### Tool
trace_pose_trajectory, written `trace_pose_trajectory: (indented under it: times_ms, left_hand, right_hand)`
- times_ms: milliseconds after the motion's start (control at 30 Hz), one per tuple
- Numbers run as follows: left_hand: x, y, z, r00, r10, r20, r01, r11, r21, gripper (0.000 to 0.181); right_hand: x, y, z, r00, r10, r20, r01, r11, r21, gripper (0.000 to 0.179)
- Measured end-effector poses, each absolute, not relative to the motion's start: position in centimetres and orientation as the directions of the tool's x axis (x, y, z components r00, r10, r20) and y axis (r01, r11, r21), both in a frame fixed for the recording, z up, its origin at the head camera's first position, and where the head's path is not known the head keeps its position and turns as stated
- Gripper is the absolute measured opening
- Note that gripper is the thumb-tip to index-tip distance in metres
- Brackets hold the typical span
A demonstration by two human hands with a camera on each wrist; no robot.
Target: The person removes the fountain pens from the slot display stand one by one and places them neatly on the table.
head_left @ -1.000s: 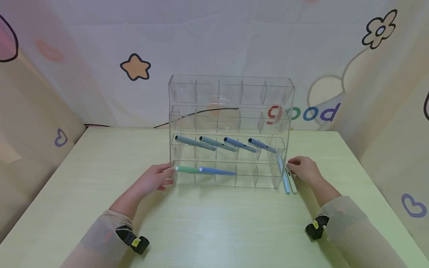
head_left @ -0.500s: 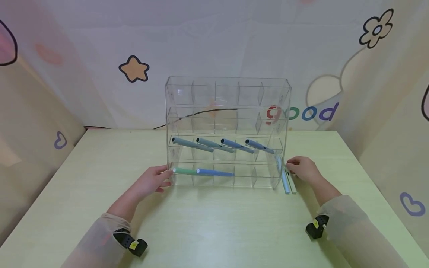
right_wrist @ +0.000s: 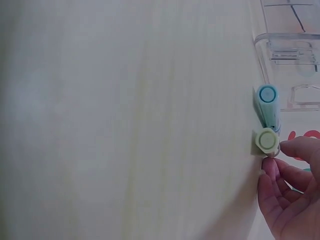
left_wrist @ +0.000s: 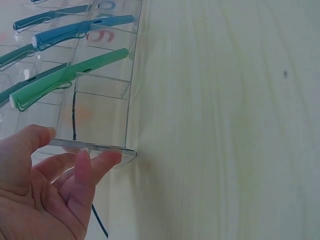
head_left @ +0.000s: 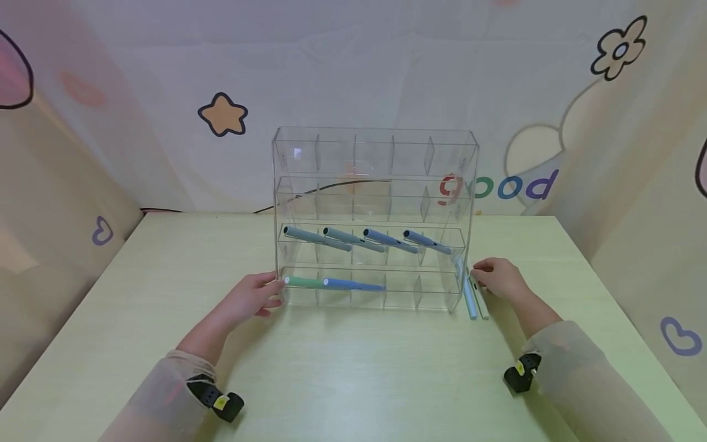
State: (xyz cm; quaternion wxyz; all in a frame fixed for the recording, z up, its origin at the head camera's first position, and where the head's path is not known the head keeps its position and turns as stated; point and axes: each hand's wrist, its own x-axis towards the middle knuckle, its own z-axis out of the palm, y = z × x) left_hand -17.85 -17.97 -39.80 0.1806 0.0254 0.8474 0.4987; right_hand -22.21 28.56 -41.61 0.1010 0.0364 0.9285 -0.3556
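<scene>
A clear acrylic pen rack [head_left: 375, 129] stands on the table in tiers. My left hand [head_left: 251, 301] grips its left side panel near the bottom, thumb on one face and fingers on the other in the left wrist view. The lowest tier bears a green pen [head_left: 304, 282] and a blue pen [head_left: 353, 284]. Several teal and blue pens [head_left: 386, 237] lean in the tier above. By the rack's right side, a light blue pen [right_wrist: 267, 94] and a pale green pen [right_wrist: 267, 140] lie side by side on the table. My right hand [head_left: 502, 279] pinches the pale green pen with thumb and fingertips.
The rack's two upper tiers hold no pens. Behind the table [head_left: 353, 368] hangs a printed backdrop [head_left: 386, 73], with a dark cord [head_left: 162, 210] along the table's back edge. Black cameras [head_left: 226, 405] sit on both wrists.
The rack has shifted slightly to the left, with my left hand keeping its grip. My right hand and the two pens beside the rack stay in place.
</scene>
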Motion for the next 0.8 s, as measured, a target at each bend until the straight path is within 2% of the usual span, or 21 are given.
trace_pose_trajectory:
  times_ms: [800]
  left_hand:
    - [-18.19, -17.85, -40.13, -0.935, 0.206, -0.289, -0.165, 0.469, 0.868, 0.05]
  right_hand:
    - [-22.3, 28.02, -41.39, -0.968, 0.009, -0.251, 0.171, 0.756, -0.632, 0.038]
